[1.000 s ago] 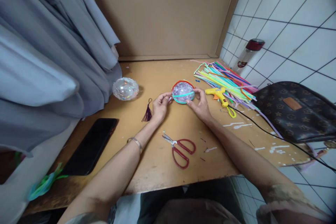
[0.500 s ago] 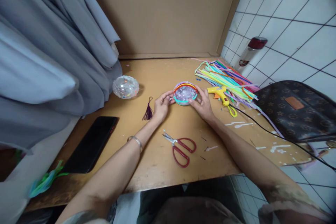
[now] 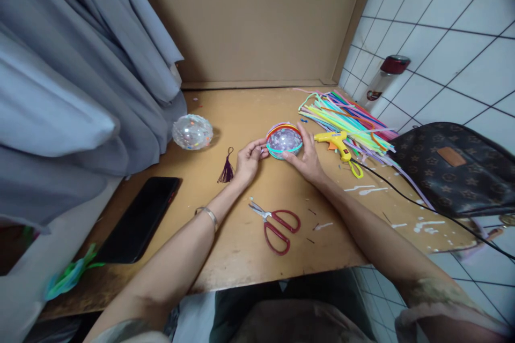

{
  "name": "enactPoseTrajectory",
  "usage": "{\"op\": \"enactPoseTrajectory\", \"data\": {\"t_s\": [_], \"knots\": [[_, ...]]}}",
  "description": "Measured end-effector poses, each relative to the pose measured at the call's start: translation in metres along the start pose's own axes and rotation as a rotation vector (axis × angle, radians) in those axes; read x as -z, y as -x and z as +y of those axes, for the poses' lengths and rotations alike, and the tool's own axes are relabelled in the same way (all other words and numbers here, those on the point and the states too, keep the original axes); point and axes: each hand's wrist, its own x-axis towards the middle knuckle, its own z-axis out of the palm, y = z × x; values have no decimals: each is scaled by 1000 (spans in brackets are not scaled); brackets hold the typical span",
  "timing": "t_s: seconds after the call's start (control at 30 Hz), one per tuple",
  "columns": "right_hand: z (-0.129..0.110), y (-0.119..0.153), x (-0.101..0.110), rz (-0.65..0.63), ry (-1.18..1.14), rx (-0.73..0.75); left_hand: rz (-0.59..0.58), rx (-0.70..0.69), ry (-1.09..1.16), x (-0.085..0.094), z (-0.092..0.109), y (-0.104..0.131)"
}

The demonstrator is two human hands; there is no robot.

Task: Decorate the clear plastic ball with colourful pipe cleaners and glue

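Tipping slightly, the speckled ball (image 3: 284, 139) is raising its turquoise band (image 3: 285, 150), lying crosswise; right grip (image 3: 309, 159) is clasping its right side, left grip (image 3: 247, 163) is pinching its left edge.

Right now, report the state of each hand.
Left hand: closed, holding the banded clear ball by its left edge.
Right hand: closed, holding the same ball by its right side.

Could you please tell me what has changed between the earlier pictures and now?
The clear round ball with coloured bands has turned and shifted slightly right, so more bands show along its top. The left hand and right hand kept hold of it. The red-handled metal scissors, yellow plastic glue gun and dark purple tassel stayed put.
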Motion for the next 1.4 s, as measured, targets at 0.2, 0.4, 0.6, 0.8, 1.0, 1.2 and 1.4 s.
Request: {"op": "enactPoseTrajectory", "data": {"t_s": [0.2,0.4,0.6,0.8,1.0,1.2,1.4], "knots": [[-3,-3,-2,-20,35,65,77,87,57,0,-2,-4],[1,-1,0,14,66,106,282,211,250,1,5,-13],[4,2,-1,47,92,151,320,280,302,-15,2,-41],[3,3,-1,67,80,174,100,114,73,-17,-17,-56],[4,3,1,49,90,138,127,-190,-555,7,-11,-48],[12,4,0,91,39,71,-218,-351,-947,0,-3,-50],[13,4,-2,101,7,67,-266,-325,-1121,-1,-13,-58]]}}
